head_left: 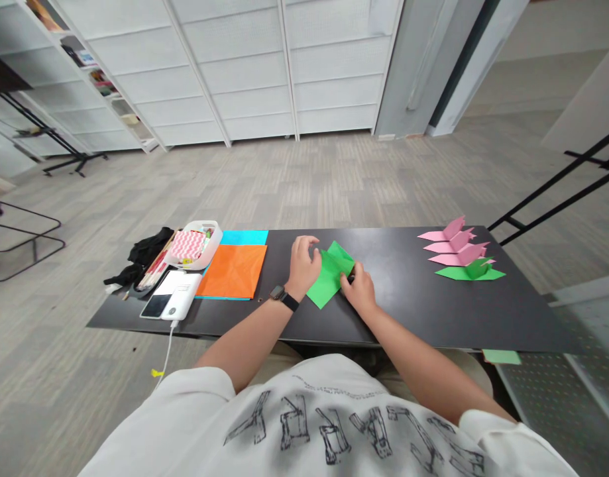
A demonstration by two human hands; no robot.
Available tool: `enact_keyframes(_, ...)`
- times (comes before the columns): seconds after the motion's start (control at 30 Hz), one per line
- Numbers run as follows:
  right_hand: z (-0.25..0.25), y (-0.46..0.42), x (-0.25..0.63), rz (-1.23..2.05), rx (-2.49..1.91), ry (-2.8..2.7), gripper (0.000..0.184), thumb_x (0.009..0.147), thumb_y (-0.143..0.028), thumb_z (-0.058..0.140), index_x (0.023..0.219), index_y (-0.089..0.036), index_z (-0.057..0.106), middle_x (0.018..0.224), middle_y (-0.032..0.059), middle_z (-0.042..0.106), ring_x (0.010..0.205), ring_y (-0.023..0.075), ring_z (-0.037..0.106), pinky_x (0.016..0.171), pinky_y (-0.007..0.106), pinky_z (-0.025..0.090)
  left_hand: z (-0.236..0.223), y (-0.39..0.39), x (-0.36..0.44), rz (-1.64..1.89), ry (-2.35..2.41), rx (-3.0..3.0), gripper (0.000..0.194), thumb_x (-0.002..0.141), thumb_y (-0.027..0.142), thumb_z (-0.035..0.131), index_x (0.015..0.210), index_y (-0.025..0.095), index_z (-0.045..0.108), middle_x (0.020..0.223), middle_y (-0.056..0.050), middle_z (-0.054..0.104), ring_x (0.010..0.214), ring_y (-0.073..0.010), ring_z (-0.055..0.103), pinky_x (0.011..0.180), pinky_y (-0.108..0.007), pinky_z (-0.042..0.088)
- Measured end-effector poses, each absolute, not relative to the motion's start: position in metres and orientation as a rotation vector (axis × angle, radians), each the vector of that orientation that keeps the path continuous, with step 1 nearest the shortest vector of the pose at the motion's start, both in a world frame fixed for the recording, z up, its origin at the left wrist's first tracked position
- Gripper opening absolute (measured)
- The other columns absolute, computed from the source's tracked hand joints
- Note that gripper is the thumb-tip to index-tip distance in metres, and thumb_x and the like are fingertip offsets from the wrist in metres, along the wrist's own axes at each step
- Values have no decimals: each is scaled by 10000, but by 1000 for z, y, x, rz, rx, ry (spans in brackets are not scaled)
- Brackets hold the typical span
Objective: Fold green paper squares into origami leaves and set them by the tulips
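Note:
A partly folded sheet of green paper (326,281) lies on the dark table in front of me, one corner pointing toward my body. My right hand (360,289) grips its right edge between thumb and fingers. Beside the paper's upper left edge is my left hand (304,264), its fingers curved and apart from the thumb with nothing visible between them. A watch with a black band sits on my left wrist. Folded paper figures stand at the right: several pink ones (456,246) in a row and a green one (476,270) nearest me.
Left of my hands lie orange paper (234,271) and blue paper (244,236). Farther left are a white basket (212,248), a white power bank (187,295) with a cable, a phone (158,305), pencils and black cloth (152,248). The dark table (398,311) has a near edge by my lap.

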State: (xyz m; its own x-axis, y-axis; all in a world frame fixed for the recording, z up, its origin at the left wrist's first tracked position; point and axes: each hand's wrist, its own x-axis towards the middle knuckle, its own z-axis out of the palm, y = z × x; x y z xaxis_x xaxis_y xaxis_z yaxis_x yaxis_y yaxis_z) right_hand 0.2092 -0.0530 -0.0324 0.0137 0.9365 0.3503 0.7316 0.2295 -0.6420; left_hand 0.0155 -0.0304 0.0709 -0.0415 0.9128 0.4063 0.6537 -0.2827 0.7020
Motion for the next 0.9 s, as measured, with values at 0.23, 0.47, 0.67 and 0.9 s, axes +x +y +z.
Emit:
enact_keyframes(0.23,-31,-49,208,447,-1591,-1525,188,918,-434,571,1003,-272,530,846,62,761,762,269,707,719,362,513,26,-75,28,797,1452,2323,280,997,187,572,1274,213,603,1311,-119,640,1266,-278,588,1129,-463,480)
enact_keyframes(0.47,-23,-62,218,551,-1509,-1634,227,969,-448,544,1072,-255,607,881,61,773,848,267,743,834,380,561,6,-81,30,570,1500,2472,380,993,168,582,1364,239,623,1378,-94,669,1283,-279,591,1184,-498,437)
enact_keyframes(0.67,-27,-62,249,505,-1323,-1808,512,980,-215,415,1469,-258,562,1276,99,751,1163,272,712,1040,464,555,2,-74,5,497,1378,2580,448,974,80,537,1333,286,707,1430,-64,683,1337,-270,580,1315,-611,248)
enact_keyframes(0.9,-33,-60,265,360,-1206,-2164,587,896,-81,468,1432,-252,637,1210,91,770,1119,285,693,1040,505,518,-12,-62,-23,592,1347,2566,499,914,-2,540,1234,283,797,1381,-60,718,1260,-269,593,1160,-511,475)
